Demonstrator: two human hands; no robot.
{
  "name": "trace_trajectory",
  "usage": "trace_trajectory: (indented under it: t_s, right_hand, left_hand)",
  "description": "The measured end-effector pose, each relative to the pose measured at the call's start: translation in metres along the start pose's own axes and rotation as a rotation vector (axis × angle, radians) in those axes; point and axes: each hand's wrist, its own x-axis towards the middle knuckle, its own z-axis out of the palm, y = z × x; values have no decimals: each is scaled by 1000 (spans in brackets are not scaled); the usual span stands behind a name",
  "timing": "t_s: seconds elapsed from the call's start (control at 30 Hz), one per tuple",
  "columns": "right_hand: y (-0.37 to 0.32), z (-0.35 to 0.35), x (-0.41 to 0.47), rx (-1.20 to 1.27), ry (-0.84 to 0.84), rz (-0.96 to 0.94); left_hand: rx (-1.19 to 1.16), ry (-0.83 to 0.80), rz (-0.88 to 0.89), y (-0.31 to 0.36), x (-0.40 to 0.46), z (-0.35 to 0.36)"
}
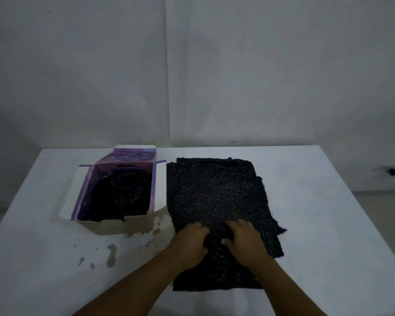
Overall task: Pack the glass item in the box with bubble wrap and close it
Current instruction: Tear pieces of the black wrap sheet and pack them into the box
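Nearest the camera, two bare forearms are extended over a white table [328, 201]. The left hand [189, 244] and the right hand [244, 240] are laid side by side on the near part of a black bubble wrap sheet [214, 192], with the fingers curled and the wrap bunched up between them; the material is gripped by both hands, though whether anything is enclosed in the bunch cannot be told. The glass item itself cannot be made out (it may be hidden by dark wrap). The sheet is spread flat on the table, ragged along its right edge, where a second layer seems to show beneath. Just to the left of it, an open box [121, 224] with purple inner walls is stood upright, its flaps folded outward. A dark bubble-wrap lining [121, 195] is seen inside the box. Grey stains [111, 255] are scattered on the table in front of the box. One box is counted.
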Motion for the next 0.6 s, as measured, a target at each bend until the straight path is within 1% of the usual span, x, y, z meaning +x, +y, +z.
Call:
trace_trajectory:
  t_s: [0.07,0.13,0.2,0.27,0.33,0.37,0.47,0.53,0.6]
  right_hand:
    - [11,7,-1,-117,-85,-17]
    - [15,10,2,-140,-56,-48]
    - [15,12,4,-129,21,-102]
    - [17,15,5,-108,85,-151]
    - [15,16,1,-59,110,-211]
    - [12,15,-2,-27,111,-247]
    - [5,12,-10,56,44,-342]
    - [2,9,-13,71,11,-355]
    - [1,5,-11,52,39,-324]
  left_hand:
    - [40,-80,-40,-2,2,18]
    - [72,-74,-69,-1,4,26]
    - [77,-17,-87,3,8,28]
    - [81,80,-109,9,12,24]
    - [193,171,-116,12,18,20]
    - [283,178,-115,11,22,18]
    - [466,71,-113,5,30,12]
    - [487,11,-77,-1,33,14]
    - [468,0,-32,-7,32,16]
